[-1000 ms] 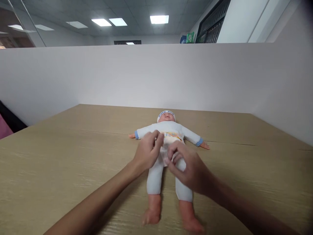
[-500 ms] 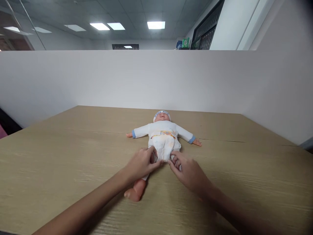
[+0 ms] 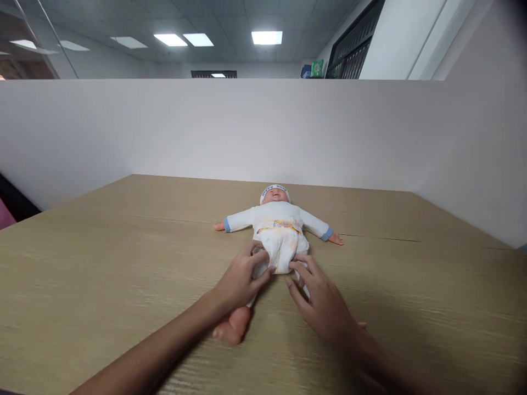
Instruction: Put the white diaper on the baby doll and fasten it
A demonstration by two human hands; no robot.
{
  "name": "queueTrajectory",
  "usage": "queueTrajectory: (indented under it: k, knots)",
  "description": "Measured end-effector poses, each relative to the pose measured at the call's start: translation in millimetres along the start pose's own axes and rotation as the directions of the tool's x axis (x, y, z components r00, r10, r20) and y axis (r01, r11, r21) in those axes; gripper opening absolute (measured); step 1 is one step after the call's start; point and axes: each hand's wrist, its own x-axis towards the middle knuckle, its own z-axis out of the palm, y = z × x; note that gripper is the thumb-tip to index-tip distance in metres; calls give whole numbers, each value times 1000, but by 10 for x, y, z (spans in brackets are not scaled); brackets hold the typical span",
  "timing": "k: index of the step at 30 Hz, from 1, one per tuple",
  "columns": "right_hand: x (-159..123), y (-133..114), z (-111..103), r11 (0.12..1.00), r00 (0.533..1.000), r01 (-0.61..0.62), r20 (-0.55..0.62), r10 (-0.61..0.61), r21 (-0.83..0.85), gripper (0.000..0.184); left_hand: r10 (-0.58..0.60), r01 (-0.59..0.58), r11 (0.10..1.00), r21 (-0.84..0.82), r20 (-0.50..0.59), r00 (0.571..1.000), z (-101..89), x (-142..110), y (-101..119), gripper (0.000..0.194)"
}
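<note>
A baby doll (image 3: 278,219) in a white suit and headband lies on its back on the wooden table (image 3: 102,263), arms spread, head away from me. It wears a printed diaper (image 3: 282,247). My left hand (image 3: 239,282) grips the doll's left thigh beside the diaper, fingers curled round the leg. My right hand (image 3: 323,304) lies over the doll's other leg, fingers stretched toward the diaper's lower edge. One bare foot (image 3: 230,329) shows under my left wrist; the other leg is hidden by my right hand.
White partition walls (image 3: 164,126) enclose the table at the back and right. The table's left edge drops off near a dark and pink object (image 3: 8,211). Ceiling lights and a dark window frame show above the partition.
Both hands slid down from the doll's waist to its thighs, uncovering the diaper. Since half a second ago, my right hand's fingers have stretched out flatter over the leg.
</note>
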Motion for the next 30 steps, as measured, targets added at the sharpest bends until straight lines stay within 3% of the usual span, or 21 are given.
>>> queueTrajectory:
  k: [6,10,14,17,21,26,30]
  knots:
    - [59,-12,-30,996,999,24,23,-26,84,31,18,-16,999,-31,64,998,9,58,-17,20]
    - [97,-22,-35,992,996,-64,71,56,107,27,-83,85,995,-46,45,996,24,72,-41,19]
    - [148,32,-17,949,970,-243,60,235,199,34,-198,199,955,-219,27,980,1,85,-124,34]
    - [197,101,-62,899,962,-268,41,271,347,38,-221,231,899,-372,71,973,-34,117,-204,44]
    - [237,137,-208,883,948,-315,67,312,349,39,-269,296,812,-504,128,955,-64,141,-258,57]
    - [222,111,-287,929,957,-289,55,284,230,40,-352,350,850,-394,71,933,-63,115,-173,57]
    - [211,122,-266,953,967,-253,53,247,168,47,-337,319,900,-297,-11,941,-3,108,-32,49]
